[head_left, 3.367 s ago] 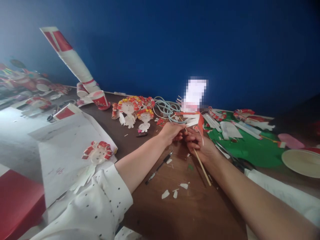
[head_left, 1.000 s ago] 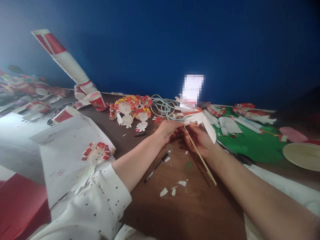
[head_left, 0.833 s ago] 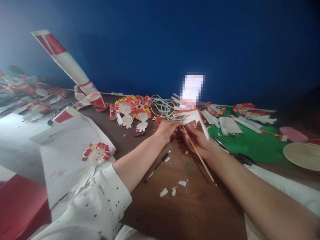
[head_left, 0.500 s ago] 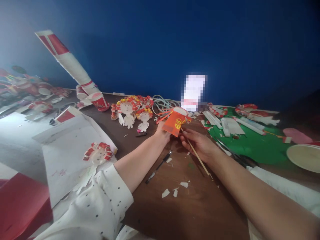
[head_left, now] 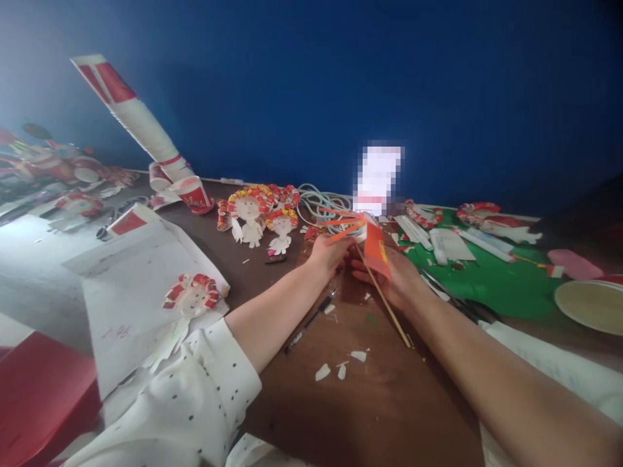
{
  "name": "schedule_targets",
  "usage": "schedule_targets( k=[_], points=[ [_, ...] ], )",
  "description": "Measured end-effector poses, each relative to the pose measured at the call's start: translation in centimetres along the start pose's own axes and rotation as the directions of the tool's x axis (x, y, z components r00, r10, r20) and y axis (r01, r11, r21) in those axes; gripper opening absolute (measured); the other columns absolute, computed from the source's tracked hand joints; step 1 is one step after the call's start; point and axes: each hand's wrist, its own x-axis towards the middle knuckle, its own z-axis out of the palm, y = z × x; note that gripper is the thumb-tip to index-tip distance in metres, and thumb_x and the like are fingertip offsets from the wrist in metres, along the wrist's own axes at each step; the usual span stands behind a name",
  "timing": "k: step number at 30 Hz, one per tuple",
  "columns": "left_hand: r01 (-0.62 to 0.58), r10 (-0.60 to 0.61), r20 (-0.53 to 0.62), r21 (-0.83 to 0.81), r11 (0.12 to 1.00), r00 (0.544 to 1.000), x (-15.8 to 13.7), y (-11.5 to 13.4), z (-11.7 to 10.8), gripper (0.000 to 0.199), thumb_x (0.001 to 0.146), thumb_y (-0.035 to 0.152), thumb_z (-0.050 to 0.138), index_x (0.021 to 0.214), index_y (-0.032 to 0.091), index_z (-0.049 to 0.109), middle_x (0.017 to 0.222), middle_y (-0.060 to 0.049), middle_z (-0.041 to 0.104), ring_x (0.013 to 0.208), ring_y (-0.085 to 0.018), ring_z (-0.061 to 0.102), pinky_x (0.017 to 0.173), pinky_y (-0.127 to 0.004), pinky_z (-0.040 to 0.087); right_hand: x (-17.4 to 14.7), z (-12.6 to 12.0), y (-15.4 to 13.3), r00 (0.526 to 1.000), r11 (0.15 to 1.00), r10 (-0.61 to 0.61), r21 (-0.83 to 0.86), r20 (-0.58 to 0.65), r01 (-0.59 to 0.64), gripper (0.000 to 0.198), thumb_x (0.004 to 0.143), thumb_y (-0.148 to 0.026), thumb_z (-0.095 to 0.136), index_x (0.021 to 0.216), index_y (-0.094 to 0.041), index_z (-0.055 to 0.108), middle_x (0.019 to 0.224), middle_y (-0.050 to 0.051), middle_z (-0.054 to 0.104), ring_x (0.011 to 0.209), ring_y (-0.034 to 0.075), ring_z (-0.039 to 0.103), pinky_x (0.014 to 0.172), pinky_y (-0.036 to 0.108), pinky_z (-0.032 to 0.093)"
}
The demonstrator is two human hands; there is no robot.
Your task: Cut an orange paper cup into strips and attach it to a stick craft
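Observation:
An orange paper piece [head_left: 374, 246] with yellow lettering and long cut strips is held up between my two hands, turned nearly edge-on. My left hand [head_left: 329, 255] is closed, pinching the piece near its white part, with the orange strips fanning out above the fingers. Curled fingers of my right hand [head_left: 389, 275] lie behind a thin wooden stick [head_left: 387, 305], which slants down toward me; the orange paper hides the thumb. Whether the stick is joined to the paper cannot be made out. On the table below lies a black pen [head_left: 309, 324].
Paper doll figures [head_left: 250, 217] with red and yellow curls stand behind my left hand. Scissors [head_left: 467, 305] and a green sheet [head_left: 516, 285] are on the right. A lit, blurred screen [head_left: 378, 178] leans at the wall; paper scraps [head_left: 322, 371] dot the brown tabletop.
The orange paper piece has turned from facing me to nearly edge-on and shifted right. My left fingers have come into view beside it. The stick has barely moved.

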Motion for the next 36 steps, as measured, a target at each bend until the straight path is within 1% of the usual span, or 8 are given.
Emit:
schedule_targets(
  k=[3, 8, 15, 17, 21, 26, 30, 36],
  points=[
    [-0.066, 0.063, 0.03, 0.104, 0.992, 0.998, -0.2, 0.3, 0.0, 0.025, 0.069, 0.016, 0.068, 0.053, 0.014, 0.049, 0.043, 0.004, 0.043, 0.035, -0.003, 0.032, 0.036, -0.018, 0.017, 0.1, -0.4, -0.9, 0.994, 0.99, 0.112, 0.085, -0.011, -0.11, 0.027, 0.082, -0.045, 0.063, 0.086, -0.019, 0.06, 0.078, 0.008, 0.072, 0.065, 0.017, 0.07, 0.055, 0.027, 0.059],
    [-0.075, 0.071, 0.043, 0.085, 0.994, 0.997, -0.1, 0.6, 0.0, 0.022, 0.072, 0.016, 0.066, 0.056, 0.014, 0.05, 0.046, 0.003, 0.045, 0.036, -0.002, 0.03, 0.037, -0.019, 0.016, 0.6, -1.6, -1.6, 0.982, 0.961, 0.178, 0.202, 0.061, -0.186, 0.038, 0.088, -0.053, 0.048, 0.091, -0.018, 0.062, 0.088, 0.012, 0.073, 0.081, 0.02, 0.071, 0.068, 0.031, 0.06],
    [-0.083, 0.082, 0.026, 0.037, 0.996, 0.996, -0.3, 0.4, 0.1, 0.025, 0.074, 0.014, 0.062, 0.054, 0.014, 0.048, 0.043, 0.004, 0.043, 0.034, -0.002, 0.032, 0.036, -0.018, 0.017, 0.6, -1.7, -0.7, 0.962, 0.944, 0.167, 0.246, 0.217, -0.219, 0.056, 0.077, -0.07, 0.051, 0.094, -0.019, 0.065, 0.1, 0.012, 0.071, 0.101, 0.024, 0.065, 0.082, 0.037, 0.057],
    [-0.092, 0.091, 0.028, 0.032, 0.995, 0.995, -0.5, 0.4, 0.2, 0.024, 0.075, 0.013, 0.061, 0.055, 0.014, 0.048, 0.043, 0.003, 0.045, 0.033, -0.003, 0.034, 0.036, -0.018, 0.018, 0.4, -1.3, -0.3, 0.963, 0.967, 0.127, 0.188, 0.238, -0.174, 0.046, 0.08, -0.061, 0.056, 0.095, -0.019, 0.066, 0.1, 0.009, 0.071, 0.101, 0.021, 0.065, 0.085, 0.033, 0.055],
    [-0.093, 0.091, 0.027, 0.066, 0.994, 0.996, -0.4, 0.2, 0.3, 0.021, 0.073, 0.014, 0.062, 0.055, 0.014, 0.051, 0.041, 0.003, 0.045, 0.034, -0.005, 0.037, 0.036, -0.019, 0.02, 0.4, -0.8, 0.2, 0.964, 0.996, 0.063, 0.048, 0.259, -0.078, 0.017, 0.081, -0.026, 0.067, 0.098, -0.021, 0.068, 0.1, 0.003, 0.073, 0.095, 0.014, 0.067, 0.086, 0.026, 0.053],
    [-0.131, 0.128, 0.041, 0.101, 0.986, 0.991, -0.2, -0.1, 0.3, 0.017, 0.072, 0.016, 0.062, 0.058, 0.014, 0.054, 0.045, 0.002, 0.047, 0.035, -0.004, 0.035, 0.036, -0.019, 0.019, 0.6, -0.6, 0.2, 0.994, 0.998, 0.024, 0.055, 0.111, -0.031, 0.015, 0.077, -0.016, 0.068, 0.091, -0.02, 0.07, 0.087, 0.001, 0.074, 0.078, 0.012, 0.069, 0.069, 0.02, 0.056],
    [-0.148, 0.147, 0.015, 0.134, 0.98, 0.989, -0.3, -0.1, 0.3, 0.022, 0.07, 0.015, 0.064, 0.053, 0.015, 0.05, 0.044, 0.003, 0.046, 0.037, -0.004, 0.035, 0.037, -0.018, 0.021, 0.5, -0.6, -0.2, 0.999, 0.997, 0.018, 0.076, 0.043, -0.021, 0.019, 0.07, -0.007, 0.071, 0.083, -0.02, 0.069, 0.075, -0.001, 0.072, 0.06, 0.009, 0.065, 0.051, 0.013, 0.052],
    [-0.162, 0.161, 0.02, 0.159, 0.974, 0.987, -0.4, 0.0, 0.3, 0.021, 0.071, 0.017, 0.064, 0.055, 0.015, 0.051, 0.046, 0.003, 0.046, 0.039, -0.004, 0.035, 0.038, -0.019, 0.022, 0.3, -0.5, -0.5, 0.997, 0.988, 0.061, 0.141, 0.046, -0.067, 0.022, 0.069, 0.001, 0.064, 0.077, -0.019, 0.068, 0.072, -0.002, 0.07, 0.06, 0.007, 0.064, 0.049, 0.01, 0.051]
  ],
)
